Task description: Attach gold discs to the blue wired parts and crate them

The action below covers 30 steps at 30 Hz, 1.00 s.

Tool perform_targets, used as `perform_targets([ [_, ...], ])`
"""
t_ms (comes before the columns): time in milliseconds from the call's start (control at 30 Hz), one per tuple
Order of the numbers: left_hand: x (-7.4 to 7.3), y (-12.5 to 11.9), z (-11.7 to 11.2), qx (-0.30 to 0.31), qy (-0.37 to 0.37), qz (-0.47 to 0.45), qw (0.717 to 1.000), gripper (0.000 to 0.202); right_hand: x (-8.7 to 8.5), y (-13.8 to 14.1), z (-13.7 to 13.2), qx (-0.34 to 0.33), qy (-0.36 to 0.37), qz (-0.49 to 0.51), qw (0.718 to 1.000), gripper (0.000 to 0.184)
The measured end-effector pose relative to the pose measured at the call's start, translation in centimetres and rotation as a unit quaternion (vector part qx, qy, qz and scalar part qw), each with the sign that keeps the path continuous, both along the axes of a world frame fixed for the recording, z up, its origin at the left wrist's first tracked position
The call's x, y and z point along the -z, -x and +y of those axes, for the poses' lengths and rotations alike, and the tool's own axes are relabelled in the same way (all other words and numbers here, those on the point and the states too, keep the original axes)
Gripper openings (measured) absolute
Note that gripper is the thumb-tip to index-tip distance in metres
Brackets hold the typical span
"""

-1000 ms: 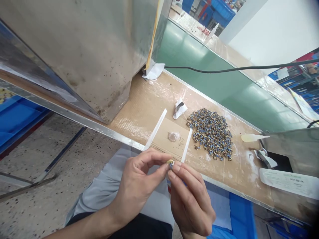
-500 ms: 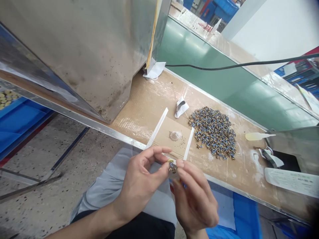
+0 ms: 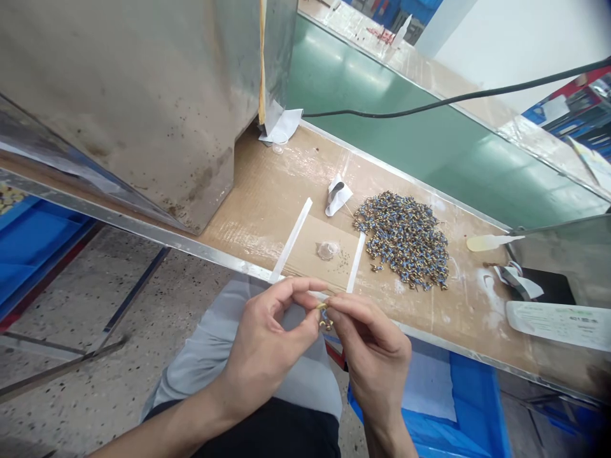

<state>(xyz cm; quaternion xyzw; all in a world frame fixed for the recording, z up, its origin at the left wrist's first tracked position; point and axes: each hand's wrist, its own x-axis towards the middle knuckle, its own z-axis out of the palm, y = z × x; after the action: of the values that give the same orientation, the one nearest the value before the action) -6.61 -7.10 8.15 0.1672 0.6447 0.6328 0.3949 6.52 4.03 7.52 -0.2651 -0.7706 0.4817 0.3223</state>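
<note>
Both hands pinch one small part at the bench's near edge, left hand and right hand fingertips closed on it; parts pile lies beyond.

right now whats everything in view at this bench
small part: one, gold and blue, between both hands' fingertips
parts pile: one, blue and gold, bench right of centre
strips: two, white, bench front
clear cap: one, transparent, between the strips
metal housing: one, grey, bench left
conveyor belt: one, green, behind bench
cable: one, black, above belt
bins: at least two, blue, under bench
left hand: one, bare, pinching the small part
right hand: one, bare, pinching it too
</note>
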Motion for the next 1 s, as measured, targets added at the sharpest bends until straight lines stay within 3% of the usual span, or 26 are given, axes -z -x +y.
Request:
perform_targets([
  [200, -0.1, 0.0, 0.5, 0.005, -0.004, -0.042, 0.999, 0.040, 0.2, -0.4, 0.5, -0.016, -0.005, 0.004, 1.000, 0.021],
  [333, -0.4, -0.3, 1.1, 0.010, -0.001, -0.064, 0.998, 0.044, 0.9, -1.2, 0.9, -0.051, -0.050, 0.039, 0.997, 0.035],
  [467, -0.7, -0.8, 1.4, 0.043, 0.002, -0.058, 0.997, 0.040, 1.6, -2.5, 0.8, -0.032, -0.067, 0.064, 0.995, 0.038],
  [633, -0.8, -2.0, 1.4, 0.086, -0.010, -0.064, 0.994, 0.039, 2.3, -4.1, 0.6, 0.014, -0.006, 0.085, 0.996, 0.027],
  [800, -1.4, -3.0, 1.6, 0.098, 0.020, -0.003, 0.995, 0.034, 2.6, -5.2, 0.6, 0.044, 0.061, 0.119, 0.990, 0.022],
  [933, -2.6, -3.4, 0.0, 0.135, 0.011, 0.086, 0.987, 0.018, 3.6, -9.0, 0.9, 0.084, 0.089, 0.096, 0.988, 0.016],
  [1000, -3.0, -3.9, -1.7, 0.154, -0.012, 0.068, 0.986, 0.025, 4.9, -12.4, 1.4, 0.137, 0.088, 0.042, 0.986, 0.011],
])
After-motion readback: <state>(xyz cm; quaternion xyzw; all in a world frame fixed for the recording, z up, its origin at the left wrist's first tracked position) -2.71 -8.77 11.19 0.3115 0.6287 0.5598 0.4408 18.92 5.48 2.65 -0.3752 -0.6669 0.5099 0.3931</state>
